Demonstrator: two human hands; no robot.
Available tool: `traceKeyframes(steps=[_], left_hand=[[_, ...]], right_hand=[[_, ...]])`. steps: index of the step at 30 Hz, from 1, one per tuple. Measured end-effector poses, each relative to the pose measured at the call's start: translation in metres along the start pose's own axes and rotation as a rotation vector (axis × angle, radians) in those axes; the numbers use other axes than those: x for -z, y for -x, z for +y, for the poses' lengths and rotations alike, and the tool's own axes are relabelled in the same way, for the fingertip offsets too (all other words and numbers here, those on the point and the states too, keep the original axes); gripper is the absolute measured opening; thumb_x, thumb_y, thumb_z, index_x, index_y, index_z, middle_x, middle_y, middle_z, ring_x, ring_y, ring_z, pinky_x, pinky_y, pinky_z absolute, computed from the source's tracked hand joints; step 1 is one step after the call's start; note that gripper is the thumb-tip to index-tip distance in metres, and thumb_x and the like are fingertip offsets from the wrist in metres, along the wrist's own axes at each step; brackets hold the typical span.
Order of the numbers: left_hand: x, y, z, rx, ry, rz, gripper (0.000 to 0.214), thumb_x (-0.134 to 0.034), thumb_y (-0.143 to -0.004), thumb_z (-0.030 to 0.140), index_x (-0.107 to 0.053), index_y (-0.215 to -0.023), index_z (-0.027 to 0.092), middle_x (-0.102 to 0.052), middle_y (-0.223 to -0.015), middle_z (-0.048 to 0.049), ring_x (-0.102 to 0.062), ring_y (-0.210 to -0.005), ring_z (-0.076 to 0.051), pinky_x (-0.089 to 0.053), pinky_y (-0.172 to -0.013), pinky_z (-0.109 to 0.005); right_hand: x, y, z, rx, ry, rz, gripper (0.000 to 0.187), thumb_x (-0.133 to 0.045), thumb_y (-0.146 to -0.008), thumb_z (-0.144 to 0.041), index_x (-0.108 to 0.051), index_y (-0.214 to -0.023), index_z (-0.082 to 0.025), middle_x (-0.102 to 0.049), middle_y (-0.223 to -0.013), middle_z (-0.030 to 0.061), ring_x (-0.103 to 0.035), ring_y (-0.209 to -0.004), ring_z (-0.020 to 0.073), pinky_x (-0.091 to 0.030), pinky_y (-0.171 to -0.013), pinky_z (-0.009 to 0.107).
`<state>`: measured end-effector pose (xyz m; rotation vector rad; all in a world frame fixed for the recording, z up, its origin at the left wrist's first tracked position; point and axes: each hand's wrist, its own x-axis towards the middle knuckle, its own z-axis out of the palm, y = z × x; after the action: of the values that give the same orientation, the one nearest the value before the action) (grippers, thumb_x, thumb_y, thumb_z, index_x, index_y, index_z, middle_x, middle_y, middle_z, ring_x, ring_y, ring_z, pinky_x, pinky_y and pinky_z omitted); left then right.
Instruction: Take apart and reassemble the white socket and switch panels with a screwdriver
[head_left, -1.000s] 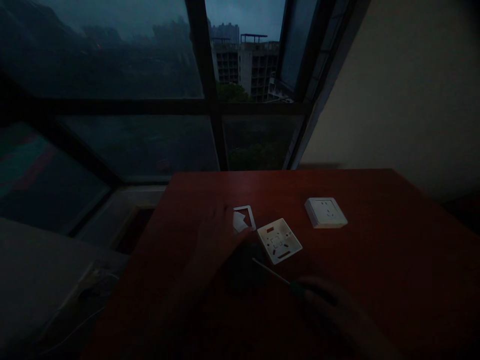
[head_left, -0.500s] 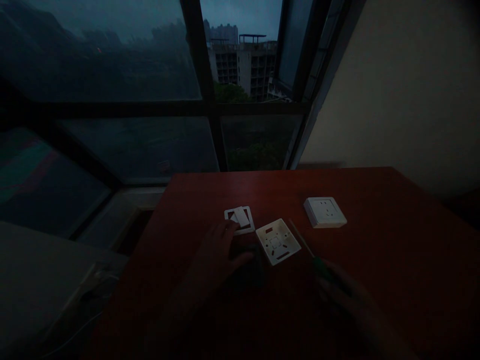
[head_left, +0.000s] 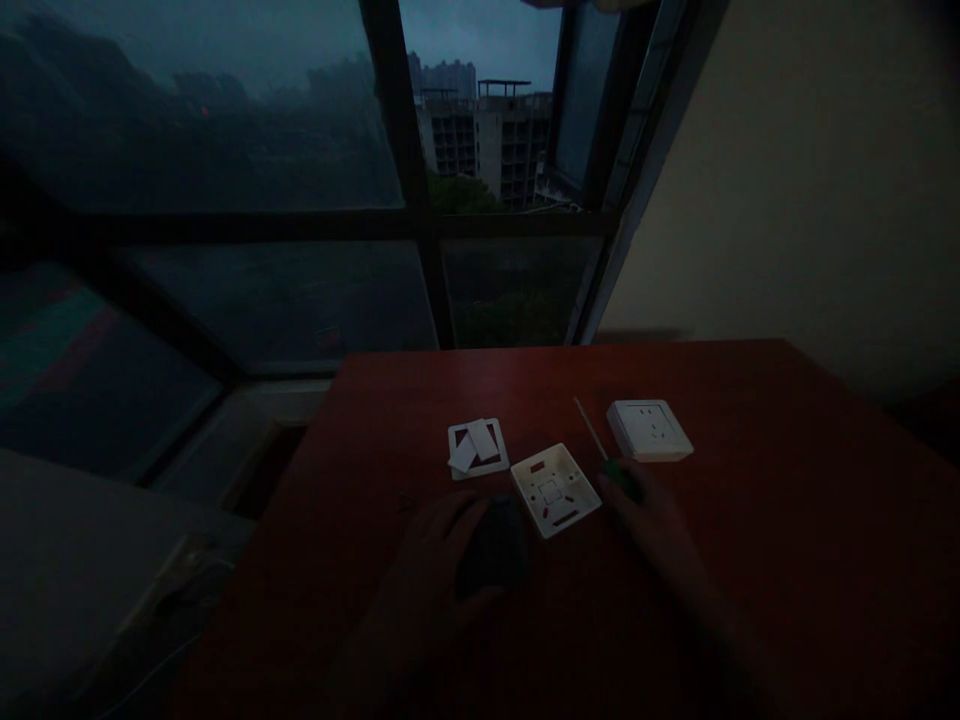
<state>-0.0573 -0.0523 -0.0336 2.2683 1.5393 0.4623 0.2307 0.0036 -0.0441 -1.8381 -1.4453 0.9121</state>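
Right hand (head_left: 651,512) closed round the green handle of a screwdriver (head_left: 618,472), shaft pointing at the far edge of the table (head_left: 750,450), tip just left of a white socket unit (head_left: 651,430) that sits toward the far right corner. Left hand (head_left: 431,555) curled about a dark object (head_left: 495,550), mid-table toward the near side; too dark to tell if it's gripped or only touched. White open box (head_left: 555,490) between the hands, corner toward the far edge, frame (head_left: 487,470) just beside it on the left-edge side, two loose white plates (head_left: 482,440) lying across its opening. Risks, my judgement: small dark bits (head_left: 406,502), maybe screws, lie between left hand and left edge; a sleeve or forearm sweep could send them over that edge. Right knuckles are near the box's corner, so a careless turn could shove it into the frame and shift the plates. Swinging the shaft rightward could scratch the socket unit. Poor light makes fumbling the dark object likelier.
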Motion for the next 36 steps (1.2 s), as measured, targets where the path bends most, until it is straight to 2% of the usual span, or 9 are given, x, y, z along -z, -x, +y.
traceKeyframes(steps=[6, 11, 13, 19, 24, 27, 32, 36], left_hand=[[0.002, 0.0, 0.0, 0.058, 0.066, 0.053, 0.077, -0.075, -0.068, 0.023, -0.041, -0.136, 0.029, -0.041, -0.14, -0.0088, -0.044, -0.124, -0.032, -0.042, -0.102, -0.051], [0.003, -0.003, 0.002, 0.118, 0.103, 0.25, 0.067, -0.072, -0.071, 0.024, -0.043, -0.132, 0.028, -0.044, -0.135, -0.0086, -0.046, -0.122, -0.031, -0.043, -0.1, -0.05], [0.004, -0.007, 0.005, 0.118, 0.115, 0.288, 0.066, -0.072, -0.072, 0.025, -0.043, -0.132, 0.027, -0.044, -0.135, -0.0089, -0.045, -0.122, -0.032, -0.043, -0.1, -0.05], [0.006, -0.028, 0.022, 0.026, 0.145, 0.191, 0.071, -0.076, -0.067, 0.028, -0.045, -0.131, 0.026, -0.043, -0.136, -0.0095, -0.043, -0.123, -0.032, -0.04, -0.103, -0.049], [-0.003, -0.048, 0.035, -0.037, 0.192, 0.143, 0.072, -0.076, -0.066, 0.026, -0.045, -0.131, 0.027, -0.044, -0.135, -0.0087, -0.044, -0.122, -0.031, -0.039, -0.103, -0.048], [-0.007, -0.056, 0.038, -0.033, 0.224, 0.132, 0.071, -0.077, -0.065, 0.027, -0.047, -0.129, 0.026, -0.046, -0.133, -0.0094, -0.045, -0.121, -0.032, -0.039, -0.102, -0.05], [-0.012, -0.062, 0.038, -0.049, 0.248, 0.098, 0.074, -0.079, -0.062, 0.029, -0.047, -0.129, 0.027, -0.046, -0.132, -0.0092, -0.045, -0.121, -0.032, -0.039, -0.103, -0.05], [-0.016, -0.064, 0.036, -0.049, 0.257, 0.09, 0.075, -0.08, -0.062, 0.027, -0.047, -0.129, 0.025, -0.046, -0.133, -0.0095, -0.045, -0.123, -0.031, -0.038, -0.104, -0.048]], right_hand=[[-0.011, 0.001, -0.004, 0.068, -0.047, -0.002, 0.037, -0.053, -0.079, -0.051, -0.062, -0.096, -0.019, -0.069, -0.09, 0.0064, -0.063, -0.084, 0.0249, -0.047, -0.074, 0.034], [-0.011, 0.008, -0.002, 0.053, -0.063, -0.021, 0.036, -0.053, -0.08, -0.051, -0.061, -0.096, -0.019, -0.069, -0.091, 0.0064, -0.063, -0.083, 0.0247, -0.048, -0.073, 0.034], [-0.012, 0.011, -0.002, 0.054, -0.068, -0.007, 0.037, -0.053, -0.079, -0.051, -0.062, -0.095, -0.02, -0.07, -0.091, 0.0068, -0.064, -0.082, 0.0253, -0.048, -0.072, 0.034], [-0.022, 0.025, -0.007, 0.061, -0.028, -0.007, 0.038, -0.051, -0.081, -0.054, -0.061, -0.094, -0.019, -0.07, -0.088, 0.0072, -0.064, -0.079, 0.0246, -0.047, -0.07, 0.033], [-0.03, 0.037, -0.007, 0.057, -0.036, -0.01, 0.036, -0.051, -0.083, -0.052, -0.061, -0.097, -0.02, -0.069, -0.091, 0.0078, -0.063, -0.082, 0.0243, -0.047, -0.073, 0.034], [-0.031, 0.04, -0.006, 0.076, -0.074, 0.002, 0.034, -0.053, -0.082, -0.048, -0.061, -0.099, -0.02, -0.069, -0.095, 0.0078, -0.063, -0.085, 0.0244, -0.048, -0.075, 0.034], [-0.031, 0.04, -0.006, 0.089, -0.106, -0.015, 0.028, -0.052, -0.083, -0.044, -0.061, -0.097, -0.021, -0.069, -0.091, 0.0061, -0.062, -0.082, 0.0226, -0.048, -0.073, 0.032], [-0.03, 0.04, -0.008, 0.097, -0.124, -0.021, 0.031, -0.048, -0.086, -0.045, -0.06, -0.098, -0.019, -0.068, -0.091, 0.0059, -0.062, -0.083, 0.0224, -0.047, -0.074, 0.031]])
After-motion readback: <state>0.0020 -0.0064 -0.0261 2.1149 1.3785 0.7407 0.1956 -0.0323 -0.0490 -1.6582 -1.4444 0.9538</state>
